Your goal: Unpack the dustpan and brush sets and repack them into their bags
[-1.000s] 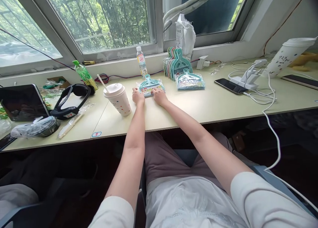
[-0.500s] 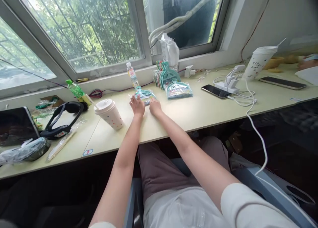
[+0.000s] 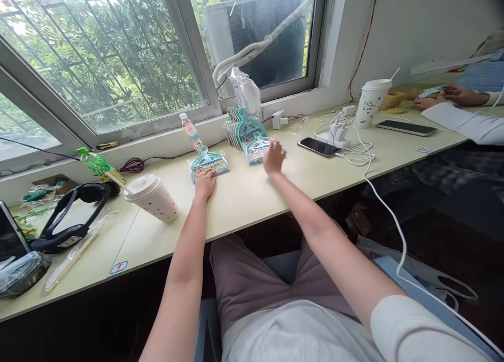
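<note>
A teal mini dustpan-and-brush set (image 3: pixel 209 159) in clear plastic with a printed label lies flat before me. My left hand (image 3: pixel 205 185) rests at its near edge, fingers stretched out onto the wrapping. My right hand (image 3: pixel 274 158) is open and slightly raised, fingers loosely apart with nothing in them. It is beside a second wrapped dustpan set (image 3: pixel 256 151) and covers that set's right part; whether it touches it I cannot tell. Behind stands a row of several dustpans (image 3: pixel 248 128), teal in front with other colours behind.
A lidded paper cup (image 3: pixel 153 199), green-capped bottle (image 3: pixel 94 162) and headset (image 3: pixel 73 215) are at left. A small bottle (image 3: pixel 191 133) stands near the sill. Phone (image 3: pixel 318 146), charging block (image 3: pixel 334 136), cables and another cup (image 3: pixel 370 103) are at right. Another person's hands (image 3: pixel 452 96) hold something there.
My right hand has left the near dustpan set and moved right to the second one. My left hand has shifted to the first set's near edge. The view has turned right.
</note>
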{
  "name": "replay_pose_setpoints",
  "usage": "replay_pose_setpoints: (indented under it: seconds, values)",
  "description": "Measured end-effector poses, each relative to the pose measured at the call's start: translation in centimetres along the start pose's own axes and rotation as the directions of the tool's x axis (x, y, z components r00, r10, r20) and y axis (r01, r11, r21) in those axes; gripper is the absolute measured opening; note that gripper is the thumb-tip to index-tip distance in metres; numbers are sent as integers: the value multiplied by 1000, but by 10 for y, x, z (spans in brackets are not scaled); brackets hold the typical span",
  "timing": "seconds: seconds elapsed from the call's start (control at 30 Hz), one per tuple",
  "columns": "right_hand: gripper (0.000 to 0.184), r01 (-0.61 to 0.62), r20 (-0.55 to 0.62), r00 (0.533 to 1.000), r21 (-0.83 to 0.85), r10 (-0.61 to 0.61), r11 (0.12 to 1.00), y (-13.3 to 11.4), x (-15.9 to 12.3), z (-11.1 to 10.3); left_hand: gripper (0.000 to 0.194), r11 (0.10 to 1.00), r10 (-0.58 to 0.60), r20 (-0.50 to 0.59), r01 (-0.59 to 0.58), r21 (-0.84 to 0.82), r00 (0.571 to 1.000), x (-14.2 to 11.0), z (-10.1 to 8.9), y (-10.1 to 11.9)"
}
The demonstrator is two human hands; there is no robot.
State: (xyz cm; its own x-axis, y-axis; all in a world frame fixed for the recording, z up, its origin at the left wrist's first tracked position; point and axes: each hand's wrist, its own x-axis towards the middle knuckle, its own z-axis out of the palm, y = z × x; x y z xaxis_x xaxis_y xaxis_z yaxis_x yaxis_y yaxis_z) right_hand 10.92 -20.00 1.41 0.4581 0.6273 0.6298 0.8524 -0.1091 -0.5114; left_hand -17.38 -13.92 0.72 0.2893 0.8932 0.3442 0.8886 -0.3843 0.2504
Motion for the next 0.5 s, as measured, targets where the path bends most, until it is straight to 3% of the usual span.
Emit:
replay_pose_setpoints:
  seconds: [0.1, 0.17, 0.27, 0.33, 0.5]
  values:
    - [58, -6, 25, 1000, -81, 8, 997, 47, 16, -12, 53, 999, -23, 20, 24, -30, 1000, 3, 2, -2]
    - [53, -37, 107, 993, -85, 46, 996, 63, 23, -11, 55, 999, -29, 27, 30, -44, 999, 4, 2, -3]
    - [50, -235, 283, 928, -56, 241, 970, 71, 30, -4, 57, 997, -39, 54, 43, -69, 998, 4, 0, -3]
    - [55, -334, 321, 887, -53, 332, 941, 73, 33, -1, 58, 995, -51, 81, 57, -80, 995, 3, -1, -3]
    - [48, -313, 296, 900, -75, 321, 947, 74, 34, -1, 59, 996, -54, 105, 62, -69, 993, 3, -3, -2]
